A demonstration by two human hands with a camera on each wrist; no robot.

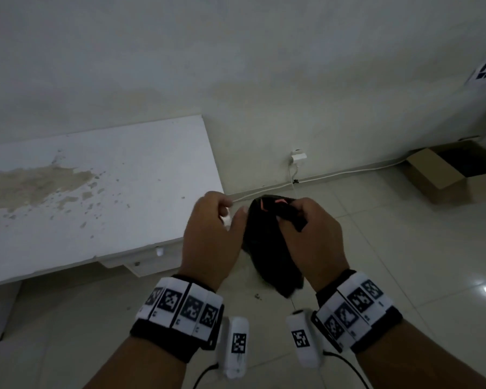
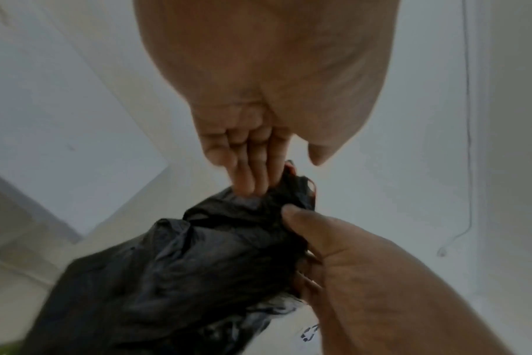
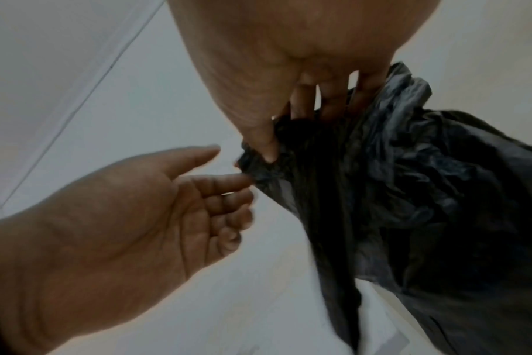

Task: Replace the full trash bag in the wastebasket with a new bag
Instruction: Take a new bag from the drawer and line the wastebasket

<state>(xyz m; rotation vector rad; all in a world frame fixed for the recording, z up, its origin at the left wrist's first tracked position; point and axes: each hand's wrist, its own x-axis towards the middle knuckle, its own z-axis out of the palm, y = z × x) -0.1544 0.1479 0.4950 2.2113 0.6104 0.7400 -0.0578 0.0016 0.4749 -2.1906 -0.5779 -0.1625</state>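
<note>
Holding: the right hand (image 1: 309, 237) is clamped on the gathered top of a crumpled black plastic trash bag (image 1: 267, 248), thumb and curled fingers bunching the film.
Bag: it hangs in the air between the two hands, above the pale tiled floor (image 1: 404, 248), with a thin red-orange drawstring (image 1: 272, 204) showing at its bunched mouth.
Left hand: the left hand (image 1: 208, 237) is just beside the bag with its fingers loosely spread; in the right wrist view its index fingertip (image 3: 243, 179) touches the bag's edge while the thumb stands apart, so it grips nothing.
Right wrist view: the right thumb (image 3: 266, 146) presses down on the gathered black film, and the rest of the bag trails down and to the right.
Left wrist view: the picture is blurred, but the left fingers (image 2: 252, 173) seem to reach the top of the bunch where the red string shows.
Desk: a white desk (image 1: 96, 192) with a brown stain stands to the left, against the pale wall.
Floor edge: a white cable (image 1: 348, 173) runs along the wall base, and an open brown cardboard box (image 1: 438, 175) sits at far right.
Wrists: both carry bands of black-and-white square markers.
</note>
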